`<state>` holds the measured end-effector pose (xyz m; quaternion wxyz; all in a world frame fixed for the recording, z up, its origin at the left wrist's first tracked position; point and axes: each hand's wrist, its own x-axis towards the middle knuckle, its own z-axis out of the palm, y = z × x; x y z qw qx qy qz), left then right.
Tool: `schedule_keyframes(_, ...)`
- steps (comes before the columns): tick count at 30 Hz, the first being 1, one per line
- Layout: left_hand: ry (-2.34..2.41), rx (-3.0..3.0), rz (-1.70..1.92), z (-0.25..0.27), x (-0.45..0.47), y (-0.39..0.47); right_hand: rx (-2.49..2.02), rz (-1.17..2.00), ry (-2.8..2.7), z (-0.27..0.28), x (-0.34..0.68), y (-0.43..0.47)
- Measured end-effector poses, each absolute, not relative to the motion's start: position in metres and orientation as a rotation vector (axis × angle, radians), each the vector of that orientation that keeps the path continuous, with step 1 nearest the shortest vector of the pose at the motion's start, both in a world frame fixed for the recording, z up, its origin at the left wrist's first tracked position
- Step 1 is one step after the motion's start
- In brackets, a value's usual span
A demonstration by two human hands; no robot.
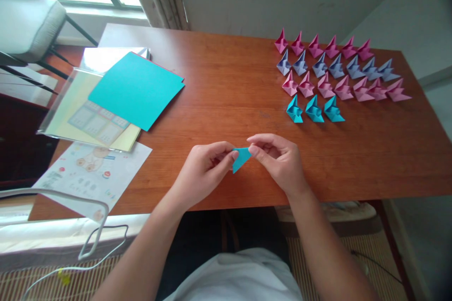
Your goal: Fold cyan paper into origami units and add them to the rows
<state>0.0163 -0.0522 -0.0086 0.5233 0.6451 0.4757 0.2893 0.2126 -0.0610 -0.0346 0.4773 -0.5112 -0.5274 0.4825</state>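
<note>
Between my two hands, just above the front part of the table, is a small folded piece of turquoise paper (241, 158), roughly triangular with a point hanging down. My left hand (208, 169) pinches its left edge between thumb and fingers. At its upper right corner, my right hand (277, 157) has thumb and index finger closed on the paper. Beyond my right hand stand three folded turquoise paper figures (314, 110) in a short row. The parts of the paper under my fingertips are hidden.
Rows of folded figures, pink (325, 85), lavender (336, 66) and magenta (331, 47), stand at the back right of the wooden table (219, 84). At left lie turquoise sheets (137, 89), a plastic packet of paper (63, 108) and a printed sheet (92, 174). A chair (31, 21) stands beyond.
</note>
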Motion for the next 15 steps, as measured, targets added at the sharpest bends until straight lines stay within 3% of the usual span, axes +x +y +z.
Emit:
schedule_keyframes(10, 1.121, 1.112, 1.061, -0.010, 0.033, -0.053, -1.157, 1.338, -1.264, -0.033, 0.212, -0.058)
schedule_keyframes(15, 1.132, 1.132, 1.057, -0.011, 0.040, -0.054, -1.239, 1.246, -1.403, -0.035, 0.211, -0.061)
